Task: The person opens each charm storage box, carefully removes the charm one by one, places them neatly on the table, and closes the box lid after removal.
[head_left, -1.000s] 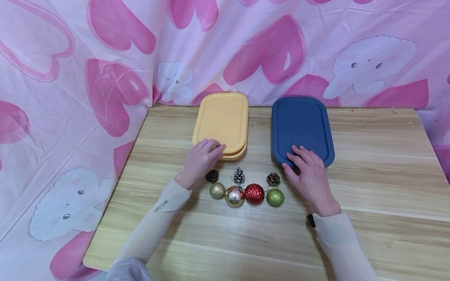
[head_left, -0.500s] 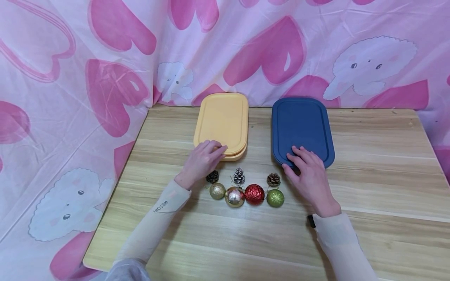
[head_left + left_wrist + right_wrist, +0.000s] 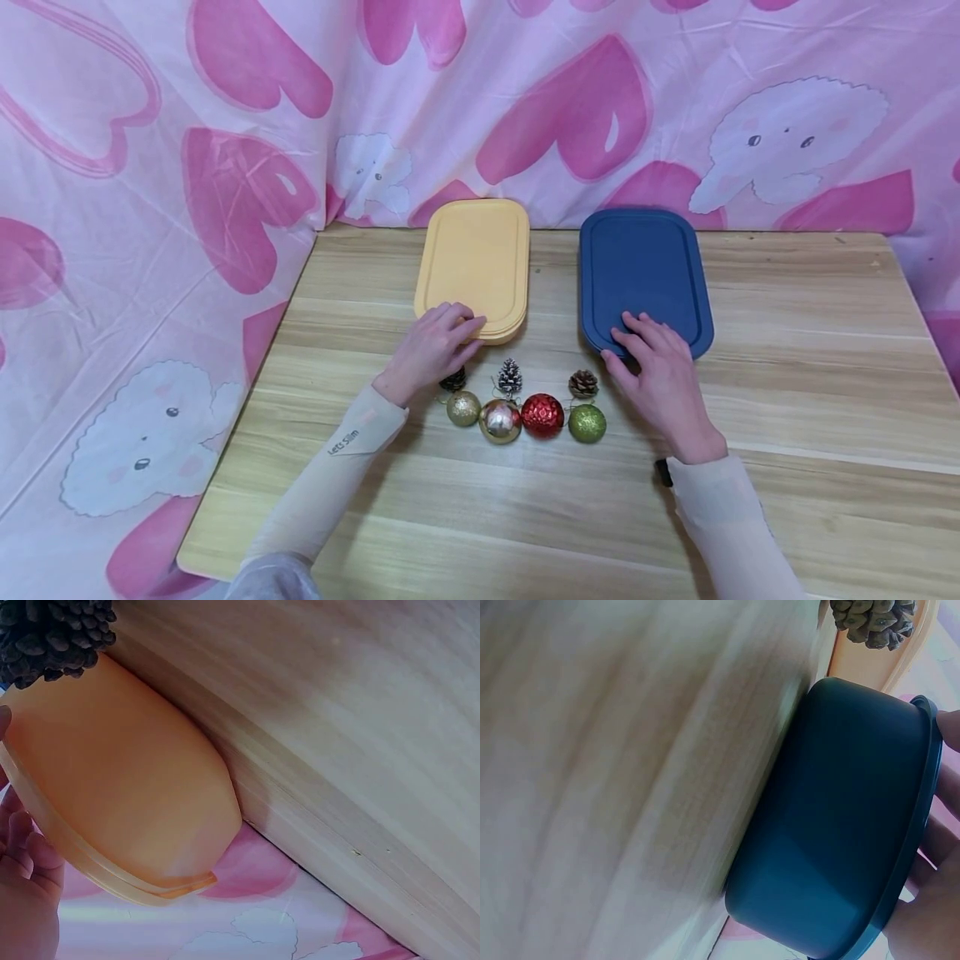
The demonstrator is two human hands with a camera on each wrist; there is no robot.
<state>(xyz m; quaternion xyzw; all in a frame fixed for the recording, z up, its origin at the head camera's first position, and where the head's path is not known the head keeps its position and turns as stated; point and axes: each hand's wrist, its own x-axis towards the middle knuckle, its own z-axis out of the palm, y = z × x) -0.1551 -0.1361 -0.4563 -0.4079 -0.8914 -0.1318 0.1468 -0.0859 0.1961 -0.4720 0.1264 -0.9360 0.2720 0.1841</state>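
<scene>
My left hand (image 3: 427,346) rests on the near left corner of a lidded yellow food container (image 3: 476,262). Its fingers lie bent on the lid, and the thumb sticks out below the rim at the front. In the left wrist view, the container's wall (image 3: 135,780) fills the middle, with the fingertips (image 3: 45,851) over the lid. On the navy blue lidded container (image 3: 641,258), my right hand (image 3: 660,375) lies with spread fingers, thumb at the front rim. The right wrist view shows this container's wall (image 3: 832,817) and the fingers along its lid edge.
Before the containers stand a dark pinecone (image 3: 453,381), partly behind my left hand, a white-tipped pinecone (image 3: 510,377) and a brown pinecone (image 3: 583,383). Nearer lies a row of Christmas balls: pale glitter (image 3: 463,408), shiny gold (image 3: 500,421), red (image 3: 542,415) and green (image 3: 587,423). Pink curtain hangs behind.
The near edge of the yellow lid has come down, and the gap under it has closed. My left hand sank slightly with it, its thumb now showing below the rim. My right hand stays put.
</scene>
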